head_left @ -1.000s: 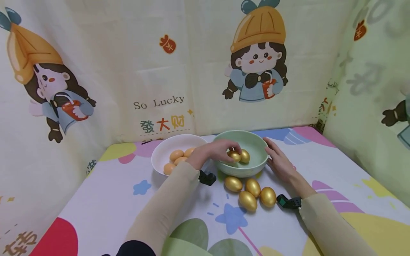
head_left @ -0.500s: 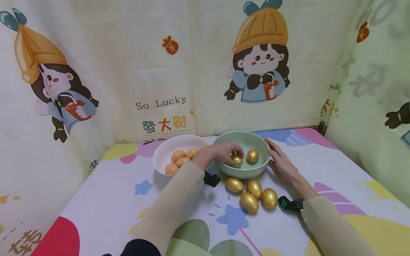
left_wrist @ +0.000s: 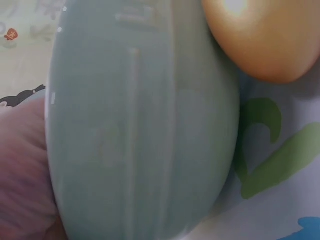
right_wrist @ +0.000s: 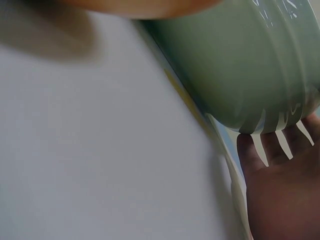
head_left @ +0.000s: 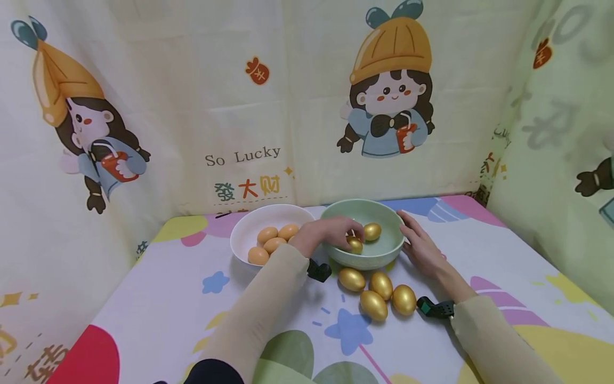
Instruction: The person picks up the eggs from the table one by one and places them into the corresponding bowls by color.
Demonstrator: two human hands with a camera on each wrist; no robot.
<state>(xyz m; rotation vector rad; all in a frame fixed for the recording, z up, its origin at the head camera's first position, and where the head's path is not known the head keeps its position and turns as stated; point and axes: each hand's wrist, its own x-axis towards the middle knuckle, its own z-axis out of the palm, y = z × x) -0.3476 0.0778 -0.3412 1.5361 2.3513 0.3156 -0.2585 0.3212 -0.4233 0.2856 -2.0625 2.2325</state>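
Note:
My left hand (head_left: 333,233) reaches over the near left rim of the green bowl (head_left: 379,260), its curled fingers holding a golden egg (head_left: 355,245) low inside. A second golden egg (head_left: 372,231) lies in the bowl, just right of the fingertips. Against the bowl's right outer wall rests my right hand (head_left: 422,246), with its fingers extended along the side. In the right wrist view those fingers (right_wrist: 272,147) touch the green wall. The left wrist view is mostly filled by the bowl's outside (left_wrist: 145,125), so the held egg is hidden there.
Several golden eggs (head_left: 373,305) lie on the patterned tablecloth (head_left: 168,298) in front of the green bowl. To its left stands a white bowl (head_left: 240,226) with several brown eggs (head_left: 275,245), partly covered by my left forearm. A printed curtain (head_left: 307,117) hangs behind the table.
My left hand has lowered slightly with the golden egg. The other egg in the bowl rolled right, away from the hand, then partly back left. The right hand has stayed on the bowl.

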